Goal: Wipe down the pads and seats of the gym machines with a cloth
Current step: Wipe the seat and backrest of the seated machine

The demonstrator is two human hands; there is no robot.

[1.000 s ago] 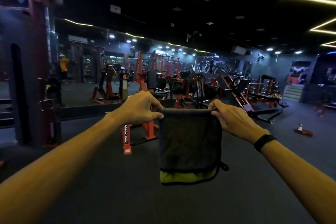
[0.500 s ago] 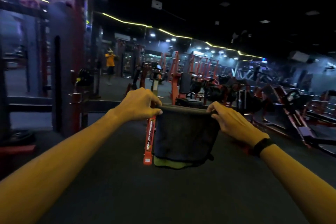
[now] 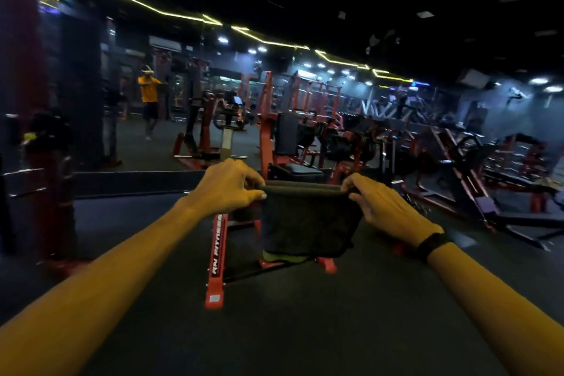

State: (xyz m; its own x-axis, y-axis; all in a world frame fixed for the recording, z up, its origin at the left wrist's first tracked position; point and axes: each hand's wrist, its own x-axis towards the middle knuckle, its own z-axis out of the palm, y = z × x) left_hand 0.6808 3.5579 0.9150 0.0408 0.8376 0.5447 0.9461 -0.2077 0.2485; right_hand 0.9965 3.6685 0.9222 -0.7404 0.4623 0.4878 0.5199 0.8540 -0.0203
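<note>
I hold a dark cloth (image 3: 308,220) up in front of me with both hands. My left hand (image 3: 227,188) pinches the top left corner between thumb and curled fingers. My right hand (image 3: 386,207) pinches the top right corner the same way. My hands are apart, with the top edge of the cloth pulled flat between them. The cloth hangs down in the air and touches nothing else. A bit of yellow-green shows at its bottom edge. I have a black band (image 3: 432,243) on my right wrist.

Just behind the cloth stands a red gym machine (image 3: 265,143). It has a black back pad (image 3: 286,134) that stands up and a black seat (image 3: 303,168) lower down, just above the top of the cloth. One red foot bar (image 3: 217,256) of the machine runs along the dark floor (image 3: 305,330) toward me, with white letters on it. More red machines (image 3: 457,162) fill the room to the right, a little blurred. Far off on the left, a person in a yellow shirt (image 3: 148,93) stands.
</note>
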